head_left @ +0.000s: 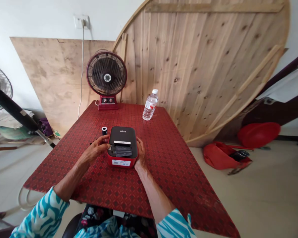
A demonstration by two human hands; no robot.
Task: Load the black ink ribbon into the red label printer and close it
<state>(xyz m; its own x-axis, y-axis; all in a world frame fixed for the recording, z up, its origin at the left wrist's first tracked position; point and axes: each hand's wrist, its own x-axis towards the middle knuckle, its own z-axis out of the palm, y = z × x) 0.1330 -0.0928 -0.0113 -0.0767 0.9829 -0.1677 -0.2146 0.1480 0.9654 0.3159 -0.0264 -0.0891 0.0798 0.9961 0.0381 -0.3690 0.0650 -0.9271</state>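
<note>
A small thermal printer (123,145) with a black lid and red base sits on the table in front of me. A dark, crinkled strip (124,151) lies at the slot in its lid, and white stickers are on the lid and front. My left hand (98,145) grips the printer's left edge, its fingertips against the lid's side. Around the right side wraps my right hand (140,154), its fingers partly hidden behind the casing. Just beyond my left hand stands a small roll (104,131), black on the side with a white ring on top.
The table (164,175) has a red patterned top. Toward its far edge stand a red fan (106,77) and a clear water bottle (150,105). Wooden boards (188,66) lean on the wall behind. A red bag (217,157) lies on the floor at right.
</note>
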